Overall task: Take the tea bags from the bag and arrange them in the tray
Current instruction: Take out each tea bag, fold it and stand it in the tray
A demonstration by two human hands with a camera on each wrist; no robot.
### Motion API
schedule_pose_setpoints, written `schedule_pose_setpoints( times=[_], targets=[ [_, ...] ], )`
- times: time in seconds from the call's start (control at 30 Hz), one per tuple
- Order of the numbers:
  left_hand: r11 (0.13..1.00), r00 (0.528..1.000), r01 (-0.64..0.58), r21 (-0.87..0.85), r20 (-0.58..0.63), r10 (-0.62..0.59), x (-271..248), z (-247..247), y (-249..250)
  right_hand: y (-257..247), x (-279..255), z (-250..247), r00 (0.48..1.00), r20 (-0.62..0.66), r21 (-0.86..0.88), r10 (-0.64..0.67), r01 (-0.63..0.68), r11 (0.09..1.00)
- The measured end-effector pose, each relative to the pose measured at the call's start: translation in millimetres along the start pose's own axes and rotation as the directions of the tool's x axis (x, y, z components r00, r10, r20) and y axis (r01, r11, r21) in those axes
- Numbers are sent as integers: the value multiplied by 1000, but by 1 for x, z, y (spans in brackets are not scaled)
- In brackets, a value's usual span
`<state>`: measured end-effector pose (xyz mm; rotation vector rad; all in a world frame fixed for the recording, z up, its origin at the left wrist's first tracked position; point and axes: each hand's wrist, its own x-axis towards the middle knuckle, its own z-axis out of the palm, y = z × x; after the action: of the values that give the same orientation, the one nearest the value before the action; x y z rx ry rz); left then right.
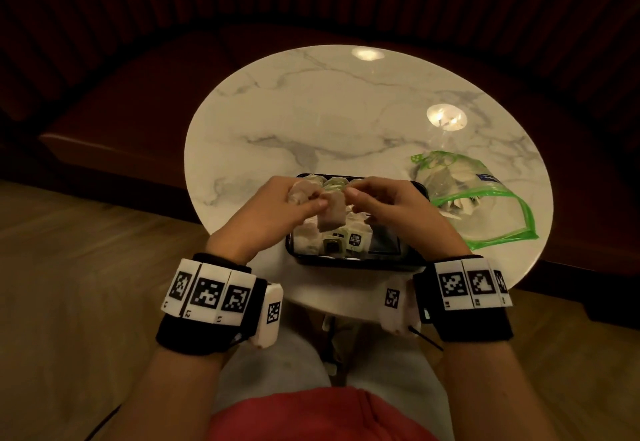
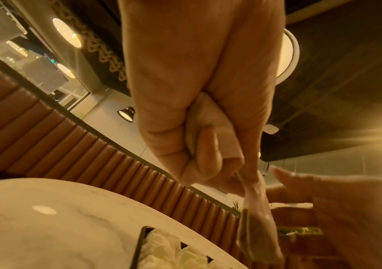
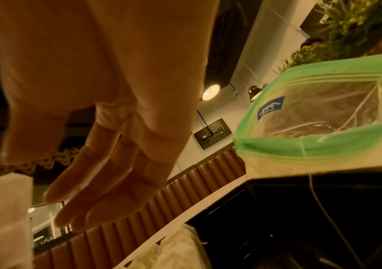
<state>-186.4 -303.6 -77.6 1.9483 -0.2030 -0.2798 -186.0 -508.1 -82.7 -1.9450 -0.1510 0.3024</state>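
Observation:
My left hand [image 1: 306, 200] is held over the black tray [image 1: 363, 261] and grips a bunch of tea bags [image 2: 210, 125] in curled fingers. One tea bag [image 1: 333, 214] dangles from that bunch above the tray. My right hand [image 1: 367, 195] hovers just right of it, fingers straight [image 3: 107, 185], holding nothing. Several tea bags with dark tags [image 1: 355, 239] lie in the tray's left and middle part. A clear zip bag with green edges [image 1: 481, 205] lies open to the right of the tray, with more tea bags inside.
The round white marble table [image 1: 346, 111] carries the tray near its front edge. A brown padded bench [image 2: 47, 131] curves behind it. My knees sit under the table's near edge.

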Motion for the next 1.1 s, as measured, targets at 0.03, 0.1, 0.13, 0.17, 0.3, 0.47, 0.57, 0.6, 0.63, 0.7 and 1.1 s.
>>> schedule_pose_setpoints(
  times=[0.03,0.1,0.13,0.17,0.3,0.47,0.57,0.6,0.63,0.7,1.1],
  targets=[
    [999,1000,-3,-40,-12,2,0,1,2,-4,-2,2,998,54,25,-21,19,1000],
    [994,999,16,-111,-46,-21,-1,2,5,-6,-3,5,992,115,59,-45,38,998],
    [989,997,23,-147,-65,-33,0,2,5,-5,-3,6,992,114,67,-48,41,997],
    [983,995,26,-183,-87,-43,1,3,3,-5,-3,6,994,95,80,-49,41,996],
    [953,990,37,-302,-117,-75,1,9,3,-5,-2,3,998,-36,191,-49,55,980],
    [948,992,28,-317,-111,-67,1,15,4,-6,-4,3,991,-116,324,-64,98,941],
    [940,986,-16,-340,-162,-41,1,17,7,-7,-4,5,994,-94,341,-54,83,936],
    [935,984,-29,-353,-176,-35,2,17,7,-7,-4,5,995,-86,313,-58,82,946],
    [929,982,-37,-368,-184,-34,2,17,8,-8,-4,4,995,-80,282,-60,80,956],
    [922,982,-49,-385,-188,-26,2,19,10,-8,-5,3,996,-66,229,-63,77,970],
    [908,974,-15,-419,-212,-82,5,21,3,0,-4,-6,994,-104,146,-8,23,989]
  ],
)
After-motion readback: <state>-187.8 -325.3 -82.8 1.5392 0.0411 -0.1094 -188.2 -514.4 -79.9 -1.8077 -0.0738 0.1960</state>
